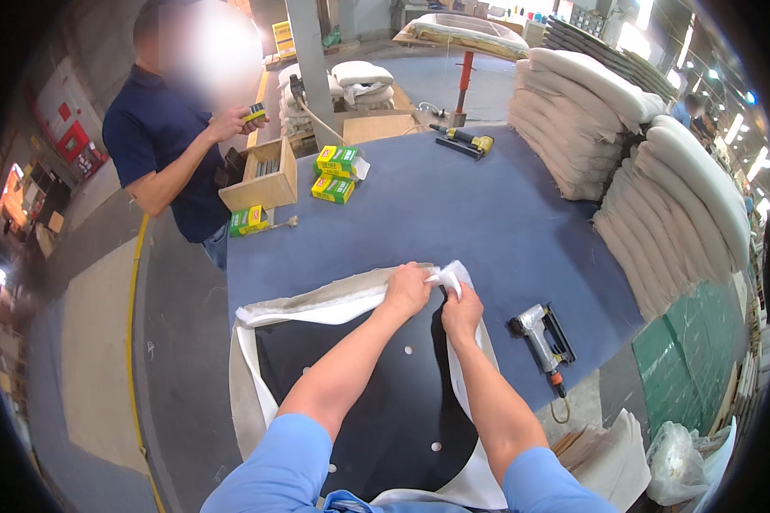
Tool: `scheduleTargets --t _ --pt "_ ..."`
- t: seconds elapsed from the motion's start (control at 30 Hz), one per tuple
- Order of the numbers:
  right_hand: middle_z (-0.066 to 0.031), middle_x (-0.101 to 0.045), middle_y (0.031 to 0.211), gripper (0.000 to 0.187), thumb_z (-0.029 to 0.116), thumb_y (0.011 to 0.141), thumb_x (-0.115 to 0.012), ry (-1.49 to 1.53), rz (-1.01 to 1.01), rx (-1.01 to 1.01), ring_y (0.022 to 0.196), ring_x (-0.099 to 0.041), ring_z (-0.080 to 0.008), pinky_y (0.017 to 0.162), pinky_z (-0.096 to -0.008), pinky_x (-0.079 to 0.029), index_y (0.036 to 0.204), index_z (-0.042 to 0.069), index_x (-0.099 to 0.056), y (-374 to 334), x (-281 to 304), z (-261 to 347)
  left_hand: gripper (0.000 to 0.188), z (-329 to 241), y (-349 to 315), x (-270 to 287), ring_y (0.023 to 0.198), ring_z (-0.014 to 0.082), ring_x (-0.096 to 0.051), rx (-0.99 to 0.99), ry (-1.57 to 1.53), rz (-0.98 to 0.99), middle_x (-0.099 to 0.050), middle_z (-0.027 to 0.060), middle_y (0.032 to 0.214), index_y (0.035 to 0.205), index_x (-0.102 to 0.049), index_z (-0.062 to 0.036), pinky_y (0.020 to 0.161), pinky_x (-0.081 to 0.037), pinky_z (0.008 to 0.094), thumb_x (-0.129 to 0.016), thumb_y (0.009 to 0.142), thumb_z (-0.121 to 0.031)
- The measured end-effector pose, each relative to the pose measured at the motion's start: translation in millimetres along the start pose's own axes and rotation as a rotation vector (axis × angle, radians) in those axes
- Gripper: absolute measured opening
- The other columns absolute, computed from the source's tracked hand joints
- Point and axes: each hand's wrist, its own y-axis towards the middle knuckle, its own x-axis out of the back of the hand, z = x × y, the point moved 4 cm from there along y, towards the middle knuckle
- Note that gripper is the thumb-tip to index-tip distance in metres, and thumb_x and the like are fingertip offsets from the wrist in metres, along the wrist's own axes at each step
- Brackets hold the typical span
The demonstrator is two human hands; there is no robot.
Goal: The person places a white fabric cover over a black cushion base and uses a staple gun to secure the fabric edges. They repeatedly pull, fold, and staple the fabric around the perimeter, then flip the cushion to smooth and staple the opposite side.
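A dark panel (376,385) with several round holes lies before me on the blue-topped table. Beige fabric (246,385) with a white lining (316,315) is folded up around its edges. At the panel's far right corner, my left hand (408,291) is closed on the white lining's edge. Just beside it, my right hand (461,313) pinches a bunched fold of white lining (454,274). Both forearms cross over the panel and hide parts of it. To the right of my right hand lies a silver staple gun (539,338) with a hose.
A yellow and black staple gun (469,142) lies at the table's far side. Green and yellow boxes (337,162) stand near a wooden box (269,177). Stacked padded cushions (573,120) rise at the right. At the far left, a person (167,128) holds a small box.
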Motion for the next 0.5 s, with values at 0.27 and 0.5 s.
scheduleTargets --t 0.27,0.5 --pt "-0.0127 -0.08 0.101 0.021 0.011 0.1 -0.068 0.331 -0.086 -0.082 0.091 -0.073 -0.0213 0.088 -0.0349 -0.055 0.117 0.003 -0.076 -3 3 -1 0.013 2 -18 -6 0.091 0.0347 -0.063 -0.086 -0.349 -0.385 -0.064 0.0158 0.091 0.096 -0.079 -0.0002 0.081 -0.051 0.0454 -0.073 0.088 -0.009" --pt "-0.0133 -0.079 0.102 0.018 0.009 0.098 -0.067 0.36 -0.088 -0.008 0.093 -0.076 -0.0264 0.086 -0.0357 -0.056 0.113 0.005 -0.078 -6 4 11 0.009 -1 -19 1 0.089 0.0324 -0.062 -0.191 -0.295 -0.424 -0.065 0.0125 0.09 0.092 -0.079 -0.0023 0.079 -0.05 0.0438 -0.075 0.088 -0.009"
